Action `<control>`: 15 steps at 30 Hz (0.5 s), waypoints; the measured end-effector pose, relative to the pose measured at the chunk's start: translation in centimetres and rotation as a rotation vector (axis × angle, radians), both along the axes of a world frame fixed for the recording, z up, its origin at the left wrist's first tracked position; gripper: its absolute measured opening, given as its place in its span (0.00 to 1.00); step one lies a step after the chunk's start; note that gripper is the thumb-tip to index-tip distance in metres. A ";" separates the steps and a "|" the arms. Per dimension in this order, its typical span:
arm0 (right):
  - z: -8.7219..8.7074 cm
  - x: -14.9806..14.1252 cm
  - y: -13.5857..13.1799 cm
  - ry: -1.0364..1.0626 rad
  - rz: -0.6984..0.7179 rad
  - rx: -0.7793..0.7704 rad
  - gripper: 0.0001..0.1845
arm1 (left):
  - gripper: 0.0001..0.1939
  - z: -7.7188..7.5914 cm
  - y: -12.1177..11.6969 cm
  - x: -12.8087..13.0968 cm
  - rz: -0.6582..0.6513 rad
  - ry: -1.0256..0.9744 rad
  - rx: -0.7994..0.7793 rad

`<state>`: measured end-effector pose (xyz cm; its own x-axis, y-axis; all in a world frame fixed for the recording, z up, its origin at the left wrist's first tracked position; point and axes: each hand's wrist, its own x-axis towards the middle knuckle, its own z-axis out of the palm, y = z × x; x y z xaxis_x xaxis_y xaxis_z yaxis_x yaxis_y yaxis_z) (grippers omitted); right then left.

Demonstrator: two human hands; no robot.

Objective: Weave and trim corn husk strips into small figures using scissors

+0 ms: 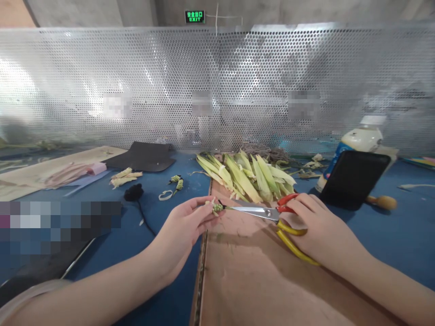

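Between the fingertips of my left hand (pixel 185 228) is a small green braided piece (pixel 217 207) with a dark end. My right hand (pixel 314 222) grips scissors (pixel 268 213) with red and yellow handles. Their blades point left, and the tips reach the braided piece; whether they touch it I cannot tell. Both hands are above a brown board (pixel 258 271). Just beyond them lies a heap of pale green corn husks (pixel 251 174). A similar braided piece (pixel 177 182) with a white loop rests on the blue table to the left.
A black phone (pixel 355 179) leans by a bottle (pixel 362 136) at right, near a wooden-ended tool (pixel 384 202). On the left are a black fuzzy ball on a stem (pixel 134 192), husk scraps (pixel 125 177) and a dark sheet (pixel 141 156). A perforated metal screen (pixel 217 81) stands behind.
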<state>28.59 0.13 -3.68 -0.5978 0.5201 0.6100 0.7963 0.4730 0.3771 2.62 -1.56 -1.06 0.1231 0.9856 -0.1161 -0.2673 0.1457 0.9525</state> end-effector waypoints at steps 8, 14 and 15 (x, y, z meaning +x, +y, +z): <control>0.1 -0.2 -0.2 0.007 0.019 0.010 0.08 | 0.13 -0.1 0.1 0.0 -0.003 -0.019 0.015; 0.1 -0.1 -0.3 -0.004 0.043 0.026 0.09 | 0.10 -0.2 0.1 -0.1 -0.013 -0.025 0.017; 0.2 -0.2 -0.3 -0.010 0.046 0.027 0.09 | 0.10 -0.2 0.1 -0.1 -0.012 -0.026 0.017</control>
<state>28.43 -0.13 -3.53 -0.6269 0.4758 0.6169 0.7701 0.4984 0.3982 2.56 -1.48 -1.26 0.1381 0.9857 -0.0962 -0.2906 0.1332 0.9475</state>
